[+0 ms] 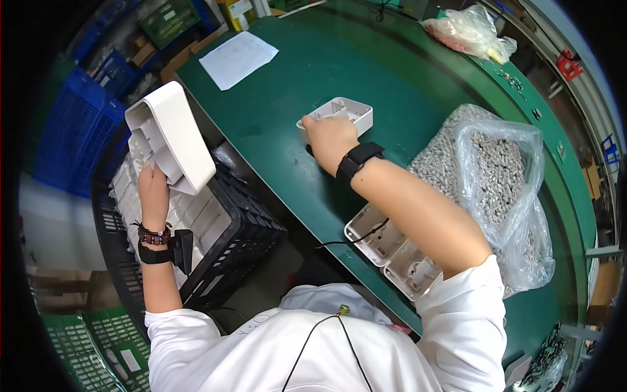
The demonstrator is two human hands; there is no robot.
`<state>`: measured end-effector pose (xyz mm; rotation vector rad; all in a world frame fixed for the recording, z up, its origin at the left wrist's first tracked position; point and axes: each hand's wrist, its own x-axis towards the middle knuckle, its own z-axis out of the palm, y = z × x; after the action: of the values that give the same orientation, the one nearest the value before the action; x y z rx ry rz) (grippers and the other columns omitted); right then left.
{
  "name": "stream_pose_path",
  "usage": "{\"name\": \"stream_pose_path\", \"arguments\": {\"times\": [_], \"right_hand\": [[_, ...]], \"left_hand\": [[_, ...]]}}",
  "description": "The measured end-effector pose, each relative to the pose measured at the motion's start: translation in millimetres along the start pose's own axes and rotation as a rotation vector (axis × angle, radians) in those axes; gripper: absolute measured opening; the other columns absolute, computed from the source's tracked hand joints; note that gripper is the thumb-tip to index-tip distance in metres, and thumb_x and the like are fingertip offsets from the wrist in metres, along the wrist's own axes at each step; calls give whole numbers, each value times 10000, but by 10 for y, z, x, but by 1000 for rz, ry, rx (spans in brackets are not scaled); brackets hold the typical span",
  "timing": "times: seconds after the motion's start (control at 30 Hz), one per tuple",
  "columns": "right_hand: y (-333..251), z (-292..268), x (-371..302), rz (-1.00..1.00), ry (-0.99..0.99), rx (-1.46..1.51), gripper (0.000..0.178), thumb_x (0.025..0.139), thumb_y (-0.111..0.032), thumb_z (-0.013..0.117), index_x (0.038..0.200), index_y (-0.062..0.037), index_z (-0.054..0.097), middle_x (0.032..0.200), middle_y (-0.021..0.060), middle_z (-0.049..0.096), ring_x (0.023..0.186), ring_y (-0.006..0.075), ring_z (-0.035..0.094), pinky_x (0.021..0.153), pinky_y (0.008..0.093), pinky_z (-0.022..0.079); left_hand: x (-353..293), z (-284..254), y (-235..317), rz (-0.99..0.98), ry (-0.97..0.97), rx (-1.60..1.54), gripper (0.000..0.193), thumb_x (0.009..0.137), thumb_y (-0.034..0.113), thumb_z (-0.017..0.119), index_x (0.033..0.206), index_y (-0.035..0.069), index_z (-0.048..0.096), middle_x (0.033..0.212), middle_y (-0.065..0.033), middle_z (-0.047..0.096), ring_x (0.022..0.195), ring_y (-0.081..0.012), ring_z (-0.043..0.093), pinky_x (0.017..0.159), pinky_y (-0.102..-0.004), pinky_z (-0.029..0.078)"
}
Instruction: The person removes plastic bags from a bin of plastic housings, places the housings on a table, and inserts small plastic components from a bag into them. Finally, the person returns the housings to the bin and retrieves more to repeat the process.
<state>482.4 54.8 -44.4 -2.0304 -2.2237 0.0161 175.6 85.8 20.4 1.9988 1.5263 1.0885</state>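
My left hand [154, 193] is closed on a white plastic housing [183, 134], a shallow box with inner dividers. That housing is tilted on its side above a black crate [251, 219] packed with more white pieces. Over the green table, my right hand [331, 138] grips the near side of a second white housing [364, 121], whose open side faces up; the fingertips are partly hidden. Nearer my body, below my right forearm, lies an opened white case [371, 243] in two halves, with a black cable [336, 244] trailing over the table edge.
A clear plastic bag [499, 176] full of small grey parts lies on the table's right side. Paper sheets [238, 59] rest at the far left. Another plastic bag [471, 34] sits at the back right. Blue crates [81, 130] and a green crate [108, 349] stand left of me.
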Motion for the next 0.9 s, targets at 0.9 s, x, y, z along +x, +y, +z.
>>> {"name": "stream_pose_path", "arguments": {"times": [0.9], "right_hand": [[-69, -68, -1185, -67, -118, 214, 282, 757, -283, 624, 870, -30, 571, 660, 88, 601, 579, 280, 619, 491, 351, 477]], "left_hand": [[620, 1628, 312, 381, -1114, 429, 391, 874, 325, 455, 818, -42, 578, 749, -192, 598, 691, -291, 562, 641, -350, 436]]}}
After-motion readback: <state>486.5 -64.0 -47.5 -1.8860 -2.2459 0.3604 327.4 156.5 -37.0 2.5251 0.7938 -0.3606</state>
